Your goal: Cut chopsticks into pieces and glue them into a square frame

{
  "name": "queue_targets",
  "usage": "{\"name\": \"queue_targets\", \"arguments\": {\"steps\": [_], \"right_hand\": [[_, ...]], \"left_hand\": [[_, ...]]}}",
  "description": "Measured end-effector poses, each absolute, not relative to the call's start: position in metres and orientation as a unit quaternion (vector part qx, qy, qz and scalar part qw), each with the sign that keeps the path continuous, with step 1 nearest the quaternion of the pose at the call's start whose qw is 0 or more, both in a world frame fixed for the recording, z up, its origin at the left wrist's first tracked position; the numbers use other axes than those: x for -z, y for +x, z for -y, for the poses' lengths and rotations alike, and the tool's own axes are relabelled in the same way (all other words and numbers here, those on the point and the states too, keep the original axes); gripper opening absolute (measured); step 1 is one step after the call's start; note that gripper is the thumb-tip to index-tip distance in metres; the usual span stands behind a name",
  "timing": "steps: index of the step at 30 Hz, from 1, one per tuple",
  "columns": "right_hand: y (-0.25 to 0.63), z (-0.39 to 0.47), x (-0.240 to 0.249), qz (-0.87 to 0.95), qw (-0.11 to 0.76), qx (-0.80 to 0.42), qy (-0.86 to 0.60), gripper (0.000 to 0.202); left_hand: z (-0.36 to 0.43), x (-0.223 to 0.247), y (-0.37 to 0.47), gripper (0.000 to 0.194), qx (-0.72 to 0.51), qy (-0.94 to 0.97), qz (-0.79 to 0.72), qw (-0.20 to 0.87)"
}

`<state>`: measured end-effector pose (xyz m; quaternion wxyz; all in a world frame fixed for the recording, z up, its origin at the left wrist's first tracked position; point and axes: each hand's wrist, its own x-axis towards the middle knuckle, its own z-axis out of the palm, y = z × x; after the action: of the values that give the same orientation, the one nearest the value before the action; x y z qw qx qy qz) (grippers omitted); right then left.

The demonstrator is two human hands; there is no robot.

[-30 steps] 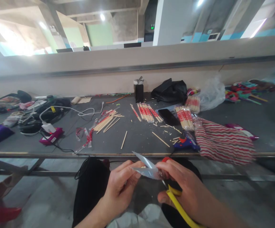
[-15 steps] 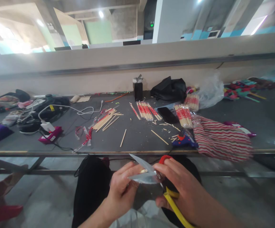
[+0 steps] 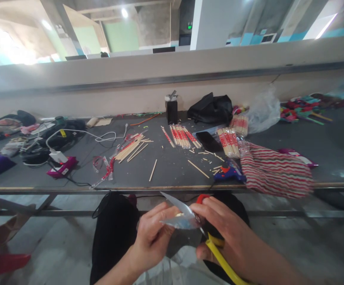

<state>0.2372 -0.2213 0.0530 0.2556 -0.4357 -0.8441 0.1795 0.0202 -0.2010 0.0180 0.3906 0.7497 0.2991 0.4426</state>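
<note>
So the scissors (image 3: 184, 223) are up off the surface (image 3: 172, 174), out in front of its near edge and above the person's lap, blades spread apart with the points aimed left. The pale tip of a stick (image 3: 179, 215) sits between those blades. Left hand (image 3: 154, 227) has that stick pinched between thumb and fingers, though most of it is hidden, and the lower blade runs right by the fingertips. Right hand (image 3: 225, 223) is wrapped around the scissors, fingers curled at the red handle and thumb down by the yellow one.

Just past the edge, there's one loose stick lying toward the left and another toward the right, plus a scatter of short cut bits (image 3: 216, 169) next to a blue glue gun (image 3: 229, 174). A striped cloth (image 3: 278, 170) is right of that, hanging a little over the edge.

Further back, a row of sticks in red-printed wrappers (image 3: 180, 136) lies near a black phone (image 3: 207, 141), with another wrapped bundle (image 3: 229, 142) on the phone's other side. Over left you've got a heap of bare sticks (image 3: 130, 149), crumpled red-and-clear wrapping (image 3: 109, 168) and a magenta power block (image 3: 62, 167) with a white plug on it. Black bag (image 3: 211, 109) and a dark box (image 3: 172, 113) are at the back.
</note>
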Motion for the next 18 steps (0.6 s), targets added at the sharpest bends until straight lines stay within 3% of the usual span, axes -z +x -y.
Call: {"name": "queue_targets", "arguments": {"steps": [4, 9, 14, 18], "right_hand": [[0.239, 0.221, -0.052, 0.857, 0.243, -0.147, -0.430, 0.056], [0.243, 0.219, -0.052, 0.870, 0.235, -0.132, -0.413, 0.058], [0.243, 0.216, -0.054, 0.869, 0.237, -0.155, -0.405, 0.054], [0.245, 0.214, -0.052, 0.867, 0.224, -0.193, -0.401, 0.053]], "left_hand": [[0.201, -0.023, 0.021, 0.027, -0.442, 0.734, -0.304, 0.417], [0.202, -0.032, 0.022, 0.017, -0.403, 0.639, -0.326, 0.567], [0.205, -0.025, 0.022, 0.032, -0.364, 0.422, -0.343, 0.757], [0.204, -0.025, 0.023, 0.031, -0.338, 0.363, -0.315, 0.809]]}}
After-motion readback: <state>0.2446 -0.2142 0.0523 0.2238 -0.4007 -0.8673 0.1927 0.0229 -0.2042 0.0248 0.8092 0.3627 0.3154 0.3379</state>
